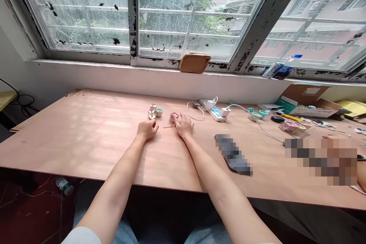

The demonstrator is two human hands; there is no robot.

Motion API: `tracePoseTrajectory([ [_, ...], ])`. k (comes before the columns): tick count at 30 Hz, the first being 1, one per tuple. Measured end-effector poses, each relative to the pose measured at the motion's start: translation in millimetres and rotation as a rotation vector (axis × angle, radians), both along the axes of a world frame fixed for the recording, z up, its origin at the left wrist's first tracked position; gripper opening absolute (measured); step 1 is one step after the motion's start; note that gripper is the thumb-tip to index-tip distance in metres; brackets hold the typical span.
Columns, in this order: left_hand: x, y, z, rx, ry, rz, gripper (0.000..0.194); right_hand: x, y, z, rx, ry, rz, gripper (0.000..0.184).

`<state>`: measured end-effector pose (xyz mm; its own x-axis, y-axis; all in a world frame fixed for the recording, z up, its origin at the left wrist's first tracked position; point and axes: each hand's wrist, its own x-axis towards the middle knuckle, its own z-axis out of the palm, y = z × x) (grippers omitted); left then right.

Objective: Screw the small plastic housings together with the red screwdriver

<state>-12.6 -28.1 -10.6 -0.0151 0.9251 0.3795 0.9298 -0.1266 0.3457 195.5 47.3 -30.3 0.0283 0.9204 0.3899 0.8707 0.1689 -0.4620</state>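
Note:
My left hand (147, 129) rests on the table with its fingers curled into a loose fist. Whatever it may hold is hidden. Just beyond it stands a tight cluster of small cups: a yellowish one (153, 105), a green-rimmed one (159, 113), a magenta one (151, 111) and a pale one (151, 116) nearest the fist. My right hand (185, 125) lies palm down, fingers spread, its leftmost fingertips against a small pink-topped cup (174, 117). A thin stick (168, 126) lies on the wood between both hands.
On the wooden table (85, 137) are a white power strip (216, 113) with cables and a pixelated dark phone (233, 154). Farther right are teal cups (257, 114), clear-sided pink cups (294, 126), an open carton (310, 106) and another person's blurred hand (340, 160).

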Motion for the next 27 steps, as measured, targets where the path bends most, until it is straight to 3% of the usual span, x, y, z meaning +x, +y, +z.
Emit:
tracePoseTrajectory([
  [5, -25, 6, 4.7, -0.064, 0.04, 0.143, 0.035, 33, -11, 3.6, -0.052, -0.028, -0.048, 0.053],
  [10, -49, 6, 12.4, -0.069, 0.073, 0.208, 0.025, 62, -18, 4.3, -0.088, -0.077, -0.061, 0.05],
  [15, -59, 7, 10.6, -0.085, 0.116, 0.198, 0.036, 62, -17, 2.2, -0.106, -0.122, -0.02, 0.044],
  [21, -75, 9, 3.4, -0.267, 0.162, 0.183, 0.059, 65, -27, 4.0, -0.113, -0.17, 0.014, 0.031],
  [27, -82, 11, 5.7, -0.378, 0.205, 0.171, 0.064, 67, -41, 6.2, -0.097, -0.201, 0.01, 0.034],
])
